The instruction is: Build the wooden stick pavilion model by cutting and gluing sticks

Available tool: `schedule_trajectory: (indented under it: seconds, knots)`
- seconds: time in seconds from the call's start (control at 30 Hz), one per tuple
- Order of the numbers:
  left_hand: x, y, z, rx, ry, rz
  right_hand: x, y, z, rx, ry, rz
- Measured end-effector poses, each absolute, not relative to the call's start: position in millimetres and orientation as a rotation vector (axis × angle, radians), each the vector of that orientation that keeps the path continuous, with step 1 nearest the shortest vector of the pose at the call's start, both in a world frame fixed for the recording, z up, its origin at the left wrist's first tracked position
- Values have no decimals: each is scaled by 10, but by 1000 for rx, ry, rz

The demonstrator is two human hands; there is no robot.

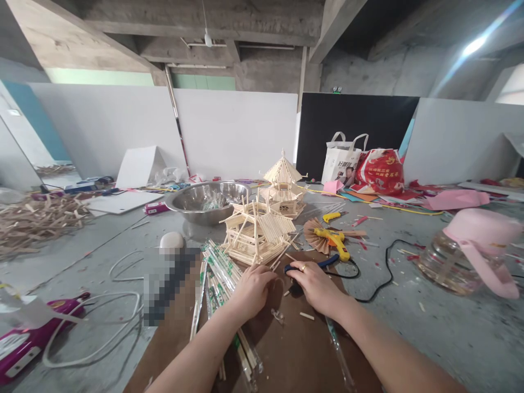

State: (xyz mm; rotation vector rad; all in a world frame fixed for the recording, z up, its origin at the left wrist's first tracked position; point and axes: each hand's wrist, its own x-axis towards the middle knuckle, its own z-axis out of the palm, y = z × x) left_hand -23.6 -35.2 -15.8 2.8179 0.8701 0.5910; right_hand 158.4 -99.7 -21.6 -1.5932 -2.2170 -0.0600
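My left hand (254, 290) is closed, its fingers curled beside a half-built stick pavilion (256, 232); what it pinches, if anything, is hidden. My right hand (317, 283), a ring on one finger, closes over a tool with dark blue handles (328, 261) that looks like pliers; its jaws are not clear. Under my left forearm lie several plastic-wrapped bundles of chopsticks (221, 278). Both hands are low over a brown board (286, 349) strewn with short stick pieces (307, 316). Behind the half-built pavilion stands a taller roofed stick pavilion (283, 183).
A yellow glue gun (336, 240) with a black cord lies right of the pavilion, near a pleated brown paper fan (315, 234). A steel basin (192, 213) stands behind left. At the right is a pink-lidded jug (462, 262); at the left, a purple power strip (36, 341) with white cables.
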Motion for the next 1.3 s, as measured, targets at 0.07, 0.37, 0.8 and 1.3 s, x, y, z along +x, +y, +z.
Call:
schedule_trajectory:
  seconds: [0.07, 0.37, 0.8, 1.3]
  knots:
    - [-244, -347, -164, 2830, 872, 571, 1587, -1010, -203, -1608, -2225, -56]
    - [-253, -376, -111, 2907, 1046, 450, 1601, -1018, -139, -1750, -2112, -20]
    - [-223, -457, -68, 2727, 961, 592, 1597, -991, -161, -1469, -1999, -72]
    - [-224, -498, -44, 2635, 861, 572, 1643, -971, -166, -1329, -1829, 166]
